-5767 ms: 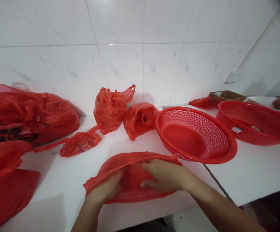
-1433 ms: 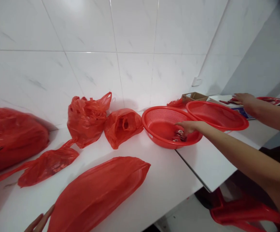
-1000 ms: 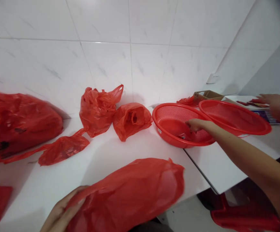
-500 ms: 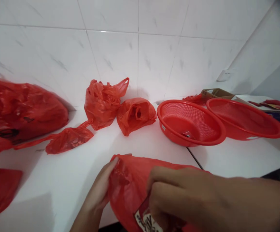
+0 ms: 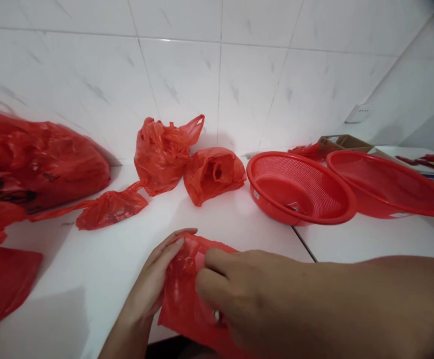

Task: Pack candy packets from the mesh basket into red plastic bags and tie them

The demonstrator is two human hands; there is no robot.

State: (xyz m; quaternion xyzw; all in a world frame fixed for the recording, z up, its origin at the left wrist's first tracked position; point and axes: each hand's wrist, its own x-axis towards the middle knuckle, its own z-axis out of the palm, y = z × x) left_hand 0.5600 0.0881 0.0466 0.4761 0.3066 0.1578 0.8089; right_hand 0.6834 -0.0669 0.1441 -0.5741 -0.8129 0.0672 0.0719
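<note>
A thin red plastic bag [image 5: 181,294] is held low in front of me, above the white tabletop. My left hand [image 5: 157,276] grips the bag's left edge, thumb on the near side. Curled fingers of my right hand [image 5: 224,284] are at the bag's opening. A dark red packet with cream lettering, clear a moment before, is now almost wholly covered by that hand; only a small pale bit shows below the knuckles. Beyond the bag stand a crumpled red bag [image 5: 217,174] with its mouth open and a fuller red bag [image 5: 160,159].
Right of the bags sits a red perforated basket [image 5: 273,199] with a small item inside, beside another red basin [image 5: 381,199]. A cardboard box [image 5: 346,143] stands behind. Leftward lie a small tied bag [image 5: 112,209] and a large red bag [image 5: 63,164]. A tiled wall [image 5: 254,89] closes the back.
My right hand has moved left and into the bag's opening with the packet, whose lettering has gone from sight. The view has shifted slightly, and my left hand still grips the bag.
</note>
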